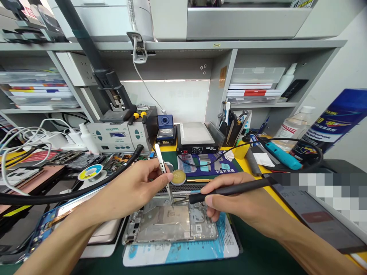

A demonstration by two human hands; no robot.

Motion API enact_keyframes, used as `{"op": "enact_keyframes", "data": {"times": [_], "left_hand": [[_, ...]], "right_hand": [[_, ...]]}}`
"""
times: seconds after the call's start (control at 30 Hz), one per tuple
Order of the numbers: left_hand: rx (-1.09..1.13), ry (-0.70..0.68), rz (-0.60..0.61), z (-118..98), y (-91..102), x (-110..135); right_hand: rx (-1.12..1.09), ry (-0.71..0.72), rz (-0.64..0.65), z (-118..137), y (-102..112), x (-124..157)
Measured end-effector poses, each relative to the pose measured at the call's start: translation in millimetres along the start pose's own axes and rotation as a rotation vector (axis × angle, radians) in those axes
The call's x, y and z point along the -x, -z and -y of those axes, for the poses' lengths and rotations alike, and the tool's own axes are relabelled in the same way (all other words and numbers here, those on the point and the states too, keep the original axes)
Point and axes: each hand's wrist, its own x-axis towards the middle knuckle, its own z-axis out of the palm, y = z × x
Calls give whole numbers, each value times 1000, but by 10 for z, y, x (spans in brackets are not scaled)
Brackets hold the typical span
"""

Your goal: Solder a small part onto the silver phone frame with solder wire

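Observation:
My left hand (146, 177) pinches a pair of silver tweezers (162, 164), held nearly upright with the tips down at the upper part of a phone frame (163, 225). My right hand (226, 194) grips a soldering iron (235, 190) by its black handle. Its metal tip points left and meets or nearly meets the tweezer tips; whether they touch, I cannot tell. The opened metal frame lies flat on a blue and white mat (183, 256). A round tin of yellowish paste (178, 177) stands just behind the frame.
A solder spool (91, 172) and phone parts crowd the left. Behind stand a grey soldering station (114, 134) and a black heating plate (197, 141). At right are a phone (315, 214), a blue spray can (329, 124) and a bottle (295, 128). A black cable (86, 191) crosses the left.

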Motion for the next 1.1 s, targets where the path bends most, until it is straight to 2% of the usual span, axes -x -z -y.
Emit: {"op": "enact_keyframes", "data": {"times": [0.83,1.1], "left_hand": [[10,4,3,0,-2,5],[11,-2,-28,-18,13,8]], "right_hand": [[52,1,-19,54,-4,12],[-52,16,-48,-10,5,-10]]}}
